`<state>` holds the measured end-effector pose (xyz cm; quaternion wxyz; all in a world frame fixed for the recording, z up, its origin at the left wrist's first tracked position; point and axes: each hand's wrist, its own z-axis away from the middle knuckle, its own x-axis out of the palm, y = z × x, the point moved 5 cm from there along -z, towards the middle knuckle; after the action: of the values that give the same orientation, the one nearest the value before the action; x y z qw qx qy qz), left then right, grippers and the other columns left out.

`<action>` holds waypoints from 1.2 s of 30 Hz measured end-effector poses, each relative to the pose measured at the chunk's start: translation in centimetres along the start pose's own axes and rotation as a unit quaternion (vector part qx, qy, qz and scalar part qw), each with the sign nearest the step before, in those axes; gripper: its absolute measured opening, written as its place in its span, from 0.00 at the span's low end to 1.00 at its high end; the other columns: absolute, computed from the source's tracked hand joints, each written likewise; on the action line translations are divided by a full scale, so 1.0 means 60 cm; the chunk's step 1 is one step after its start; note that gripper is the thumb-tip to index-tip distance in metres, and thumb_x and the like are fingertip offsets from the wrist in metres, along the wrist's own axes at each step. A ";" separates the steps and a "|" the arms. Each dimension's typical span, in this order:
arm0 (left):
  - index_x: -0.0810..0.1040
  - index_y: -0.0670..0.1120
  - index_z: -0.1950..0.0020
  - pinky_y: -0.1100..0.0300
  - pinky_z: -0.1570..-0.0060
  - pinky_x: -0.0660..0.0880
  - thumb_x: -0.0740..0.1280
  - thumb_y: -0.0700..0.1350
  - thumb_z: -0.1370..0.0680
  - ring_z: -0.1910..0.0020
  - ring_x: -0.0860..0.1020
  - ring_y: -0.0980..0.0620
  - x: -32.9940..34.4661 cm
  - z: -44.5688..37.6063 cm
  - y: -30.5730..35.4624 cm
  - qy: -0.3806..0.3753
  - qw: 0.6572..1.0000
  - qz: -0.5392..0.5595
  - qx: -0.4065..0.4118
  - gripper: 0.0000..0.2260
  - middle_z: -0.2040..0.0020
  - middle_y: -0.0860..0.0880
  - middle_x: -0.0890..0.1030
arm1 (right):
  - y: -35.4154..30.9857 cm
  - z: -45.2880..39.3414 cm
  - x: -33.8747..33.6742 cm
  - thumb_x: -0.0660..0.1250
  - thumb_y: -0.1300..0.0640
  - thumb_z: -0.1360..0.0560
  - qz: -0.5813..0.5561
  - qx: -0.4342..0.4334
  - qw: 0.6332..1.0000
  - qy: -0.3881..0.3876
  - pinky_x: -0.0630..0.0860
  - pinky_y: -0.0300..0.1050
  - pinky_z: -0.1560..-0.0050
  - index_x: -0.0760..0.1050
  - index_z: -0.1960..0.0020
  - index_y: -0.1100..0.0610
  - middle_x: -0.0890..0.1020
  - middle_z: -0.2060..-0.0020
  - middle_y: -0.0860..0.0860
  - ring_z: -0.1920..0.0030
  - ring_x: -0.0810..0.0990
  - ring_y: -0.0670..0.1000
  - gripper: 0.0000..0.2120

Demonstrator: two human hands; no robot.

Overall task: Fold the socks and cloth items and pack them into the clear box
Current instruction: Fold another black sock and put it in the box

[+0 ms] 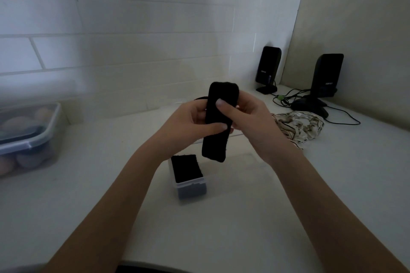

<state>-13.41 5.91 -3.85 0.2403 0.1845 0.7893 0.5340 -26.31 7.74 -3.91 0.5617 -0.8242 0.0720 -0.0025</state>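
Head view: I see both hands gripping one black sock (218, 117) upright above the clear box (200, 184).

My left hand (188, 122) pinches the sock's left edge, thumb across its front; my right hand (246, 117) curls round the right edge, thumb pressed higher up. The box sits on the white table (244, 228) with a folded black item (187, 167) in its left end. A patterned cloth (299, 126) lies just right of my right wrist.

Sock (218, 117) matt black cloth (fuzzy); box (235, 175) clear plastic.
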 end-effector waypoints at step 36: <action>0.74 0.39 0.44 0.59 0.63 0.81 0.58 0.39 0.20 0.62 0.84 0.49 -0.033 -0.011 -0.017 0.133 0.975 0.169 -0.063 0.09 0.59 0.45 0.85 | -0.026 0.017 0.015 0.67 0.62 0.26 -0.022 0.007 0.995 -0.098 0.70 0.39 0.64 0.78 0.51 0.50 0.79 0.70 0.41 0.70 0.75 0.42 0.08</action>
<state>-12.22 3.95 -4.26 0.0505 0.2269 0.7365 0.6352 -25.14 9.12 -2.89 0.5720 -0.8176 -0.0014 0.0655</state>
